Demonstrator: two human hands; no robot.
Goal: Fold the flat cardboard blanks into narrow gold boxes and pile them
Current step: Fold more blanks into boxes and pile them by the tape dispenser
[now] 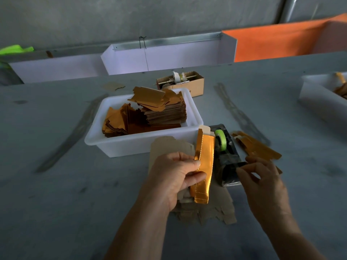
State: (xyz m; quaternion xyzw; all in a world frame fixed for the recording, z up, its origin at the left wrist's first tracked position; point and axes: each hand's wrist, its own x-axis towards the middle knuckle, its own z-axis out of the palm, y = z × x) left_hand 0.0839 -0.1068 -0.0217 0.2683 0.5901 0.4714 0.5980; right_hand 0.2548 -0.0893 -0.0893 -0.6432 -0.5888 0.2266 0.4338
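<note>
Two hands work at the near edge of the tabletop. Our left hand pinches a half-folded gold box between thumb and fingers, holding it upright over a loose heap of brown cardboard blanks. Our right hand reaches to the front of the tape dispenser just beside the box, its grip pressed together at the cutter; whether it already has a strip of tape we cannot tell.

We judge the step to be sealing the folded seam. Next we need to pull a short piece free, lay it along the seam and press it flat while the left hand keeps the box's shape.

Beyond the dispenser, a few finished gold boxes lie piled toward the right edge. Farther back, a white tub holds stacked flat blanks.
</note>
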